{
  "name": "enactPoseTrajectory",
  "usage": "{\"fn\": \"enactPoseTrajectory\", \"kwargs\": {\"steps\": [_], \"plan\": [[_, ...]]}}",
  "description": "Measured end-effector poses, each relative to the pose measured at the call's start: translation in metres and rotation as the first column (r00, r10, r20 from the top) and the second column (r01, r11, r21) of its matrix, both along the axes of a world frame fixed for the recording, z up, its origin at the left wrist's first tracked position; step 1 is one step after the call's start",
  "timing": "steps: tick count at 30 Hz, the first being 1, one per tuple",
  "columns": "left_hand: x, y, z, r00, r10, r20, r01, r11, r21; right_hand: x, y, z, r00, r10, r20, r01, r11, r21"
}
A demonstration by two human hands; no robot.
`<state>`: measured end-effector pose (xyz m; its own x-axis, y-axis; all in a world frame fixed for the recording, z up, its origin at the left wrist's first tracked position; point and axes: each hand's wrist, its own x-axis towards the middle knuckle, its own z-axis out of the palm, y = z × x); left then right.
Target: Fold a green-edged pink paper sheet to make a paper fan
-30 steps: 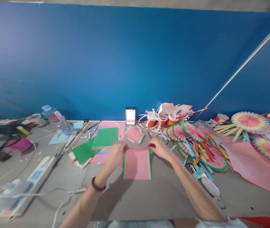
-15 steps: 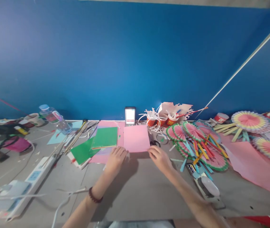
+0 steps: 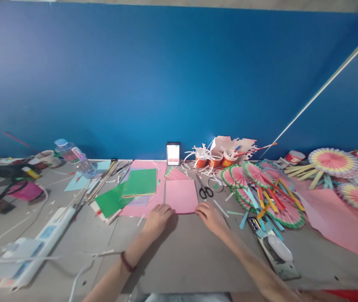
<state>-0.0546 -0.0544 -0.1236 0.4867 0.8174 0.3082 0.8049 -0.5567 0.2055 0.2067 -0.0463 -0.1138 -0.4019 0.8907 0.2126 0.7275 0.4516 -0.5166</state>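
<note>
A square of pink paper (image 3: 181, 196) lies on the grey table in front of me, its near edge towards me. My left hand (image 3: 158, 220) has its fingers closed at the near left corner. At the near right corner, the thumb and fingers of my right hand (image 3: 211, 216) pinch the edge. Just behind the square sits a pleated pink strip with a green edge (image 3: 176, 173). Black-handled scissors (image 3: 206, 192) lie beyond my right hand. Left of the square is a stack of green paper (image 3: 140, 183) on larger pink and lilac sheets.
A lit phone (image 3: 173, 154) leans against the blue wall. Red cups (image 3: 229, 158) with paper strips stand at the back. Pleated paper fans (image 3: 281, 209) and another phone (image 3: 273, 251) are on the right. A bottle (image 3: 76, 158), sticks and a power strip (image 3: 39, 249) lie left.
Both hands have drawn the pink square towards me and lowered it to the table. The pleated strip behind it and the scissors now show.
</note>
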Motion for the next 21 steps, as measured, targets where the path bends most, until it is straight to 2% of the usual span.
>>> {"fn": "enactPoseTrajectory", "kwargs": {"steps": [3, 9, 13, 17, 21], "plan": [[-0.002, 0.004, 0.006, 0.997, -0.036, 0.069, 0.043, 0.994, -0.104, 0.003, 0.006, 0.001, 0.998, 0.008, -0.058, -0.012, 0.997, -0.076], [0.0, 0.012, 0.018, 0.967, 0.073, 0.244, -0.001, 0.959, -0.285, 0.003, 0.019, 0.004, 0.984, -0.103, -0.147, 0.059, 0.96, -0.274], [-0.001, 0.015, 0.014, 0.935, 0.12, 0.335, -0.001, 0.942, -0.335, 0.001, 0.022, 0.006, 0.982, -0.128, -0.138, 0.085, 0.956, -0.282], [-0.002, 0.019, 0.006, 0.922, 0.116, 0.369, 0.02, 0.938, -0.346, -0.001, 0.023, 0.006, 0.983, -0.141, -0.116, 0.109, 0.963, -0.247], [-0.003, 0.023, -0.002, 0.912, 0.093, 0.399, 0.038, 0.95, -0.309, -0.002, 0.026, 0.004, 0.979, -0.173, -0.104, 0.139, 0.952, -0.274]]}}
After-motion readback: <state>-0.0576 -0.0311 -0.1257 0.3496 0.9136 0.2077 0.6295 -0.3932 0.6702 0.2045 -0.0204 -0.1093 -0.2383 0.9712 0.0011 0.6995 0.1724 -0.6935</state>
